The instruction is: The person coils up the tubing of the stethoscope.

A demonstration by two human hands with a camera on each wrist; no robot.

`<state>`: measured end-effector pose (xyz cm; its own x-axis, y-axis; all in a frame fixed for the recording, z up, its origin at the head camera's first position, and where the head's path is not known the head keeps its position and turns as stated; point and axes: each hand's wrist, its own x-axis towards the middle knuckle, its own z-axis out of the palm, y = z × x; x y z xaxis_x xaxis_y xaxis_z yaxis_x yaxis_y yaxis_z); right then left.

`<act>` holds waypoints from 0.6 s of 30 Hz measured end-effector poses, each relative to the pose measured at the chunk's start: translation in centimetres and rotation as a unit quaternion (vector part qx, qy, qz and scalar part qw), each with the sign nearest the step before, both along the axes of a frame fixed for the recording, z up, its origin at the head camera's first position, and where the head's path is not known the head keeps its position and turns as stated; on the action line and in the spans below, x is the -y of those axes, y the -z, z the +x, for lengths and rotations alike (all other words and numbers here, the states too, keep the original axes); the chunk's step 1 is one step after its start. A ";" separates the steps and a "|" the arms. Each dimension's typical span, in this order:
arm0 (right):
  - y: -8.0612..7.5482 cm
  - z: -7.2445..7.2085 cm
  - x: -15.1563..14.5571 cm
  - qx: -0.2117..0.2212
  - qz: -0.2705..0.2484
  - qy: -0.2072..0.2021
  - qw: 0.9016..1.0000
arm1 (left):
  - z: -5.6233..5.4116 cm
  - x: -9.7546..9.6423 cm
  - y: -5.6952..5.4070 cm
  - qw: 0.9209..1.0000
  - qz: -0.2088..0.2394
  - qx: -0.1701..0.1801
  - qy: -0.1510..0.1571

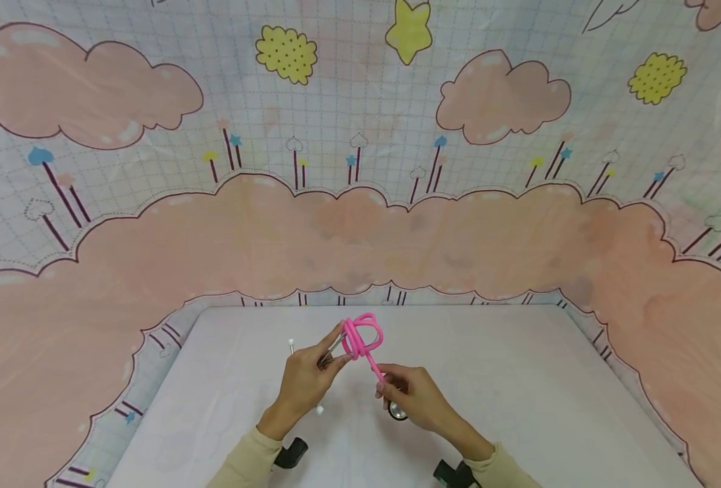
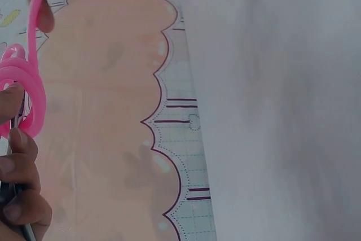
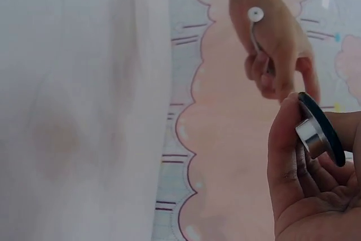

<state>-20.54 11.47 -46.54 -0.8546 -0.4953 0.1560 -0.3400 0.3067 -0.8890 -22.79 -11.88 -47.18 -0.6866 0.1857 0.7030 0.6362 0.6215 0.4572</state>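
A stethoscope with pink tubing (image 1: pixel 353 339) is held up over the white table. The tubing is wound in a bundle of loops, with one short length running down to the right. My left hand (image 1: pixel 304 379) grips the metal ear tubes and pinches the bundle at its lower left side. White ear tips (image 1: pixel 291 342) stick out past that hand. With fingertips and thumb, my right hand (image 1: pixel 418 396) pinches the short straight length of tubing. Below those fingers hangs the round chest piece (image 3: pixel 317 136), metal with a dark rim, close to the palm.
The white table (image 1: pixel 519 379) extends under both hands. Behind it hangs a printed cloth (image 1: pixel 397 244) with clouds and stars. Black wrist-worn devices (image 1: pixel 291 453) show below the hands, near the beige sleeves (image 1: pixel 244 461).
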 end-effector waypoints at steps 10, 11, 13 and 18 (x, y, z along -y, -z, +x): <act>-0.7 0.3 0.0 0.036 -0.029 -0.004 0.999 | -0.2 -0.1 0.4 1.000 -0.017 0.002 -0.010; -0.8 0.4 0.0 0.036 -0.030 -0.002 0.999 | -0.2 -0.1 0.4 1.000 -0.019 0.004 -0.011; -0.8 0.5 0.0 0.036 -0.027 0.005 0.999 | -0.1 -0.1 0.4 1.000 -0.025 0.008 -0.014; -0.6 0.5 -0.1 0.033 -0.033 0.021 0.999 | 0.0 -0.1 0.6 0.999 -0.045 0.020 -0.024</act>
<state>-20.01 11.57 -45.93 -0.8836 -0.4498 0.1300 -0.2689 0.2602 -0.9273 -22.79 -11.79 -47.75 -0.7231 0.2130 0.6571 0.5872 0.6904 0.4224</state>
